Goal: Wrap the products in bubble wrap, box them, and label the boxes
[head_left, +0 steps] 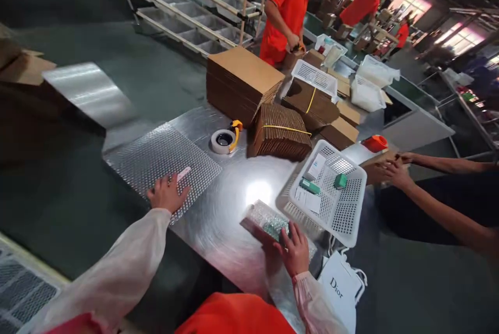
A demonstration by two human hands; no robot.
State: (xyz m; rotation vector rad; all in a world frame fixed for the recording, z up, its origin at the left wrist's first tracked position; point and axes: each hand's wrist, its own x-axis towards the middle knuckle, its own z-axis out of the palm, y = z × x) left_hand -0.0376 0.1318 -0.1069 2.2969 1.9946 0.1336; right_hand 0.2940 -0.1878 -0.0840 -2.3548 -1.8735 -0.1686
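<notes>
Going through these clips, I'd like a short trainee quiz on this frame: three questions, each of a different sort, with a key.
1. Multiple choice: what lies beneath the left hand?
A) A stack of brown cardboard
B) A bubble wrap sheet
C) A perforated basket

2. True or false: the tape roll sits inside the white basket.

3. Fill in the blank: the white bag near the right hand carries the printed word ____.

Key: 1. B; 2. False; 3. Dior
</notes>
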